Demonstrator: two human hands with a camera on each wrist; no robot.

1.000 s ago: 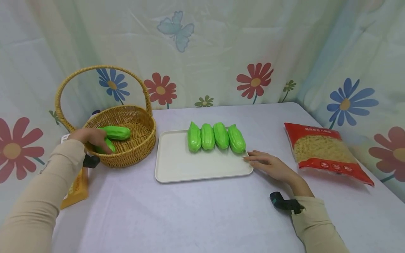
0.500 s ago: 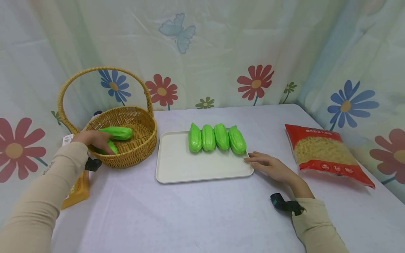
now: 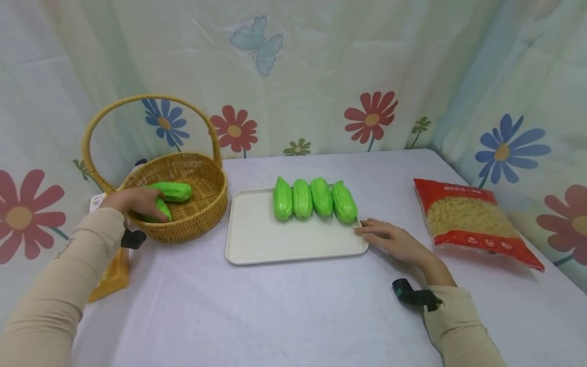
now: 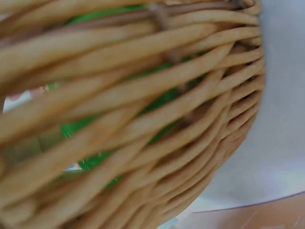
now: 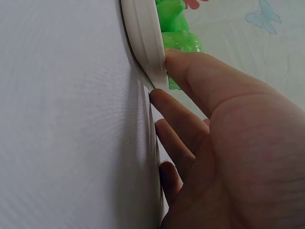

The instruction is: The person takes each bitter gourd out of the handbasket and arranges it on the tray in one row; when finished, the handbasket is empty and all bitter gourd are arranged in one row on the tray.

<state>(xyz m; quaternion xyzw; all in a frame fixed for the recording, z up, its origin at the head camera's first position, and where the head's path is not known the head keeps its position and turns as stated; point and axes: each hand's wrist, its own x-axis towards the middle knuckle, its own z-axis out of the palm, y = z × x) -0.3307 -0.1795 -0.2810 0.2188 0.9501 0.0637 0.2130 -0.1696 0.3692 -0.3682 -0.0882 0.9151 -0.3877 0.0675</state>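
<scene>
At the left stands a wicker basket [image 3: 202, 219] with a tall handle; two green ribbed gourds show inside it. My left hand [image 3: 139, 201] reaches over its near-left rim, fingers curled on the nearer gourd [image 3: 163, 208] and partly covering it. The other gourd [image 3: 176, 191] lies just behind. In the left wrist view the basket wall [image 4: 190, 124] hides the hand. Several matching gourds [image 3: 301, 199] lie in a row on a white tray [image 3: 293, 247]. My right hand [image 3: 394, 243] touches the tray's right edge, fingers extended, the thumb at the rim in the right wrist view.
A red bag of pasta [image 3: 472, 219] lies at the right of the table. A yellow-orange packet [image 3: 112, 275] sits at the left, partly under my left forearm. A flowered curtain [image 3: 312, 76] bounds the back and sides.
My left hand has shifted slightly over the nearer gourd in the basket. My right hand stays at the tray's edge, and the gourds on the tray have not moved.
</scene>
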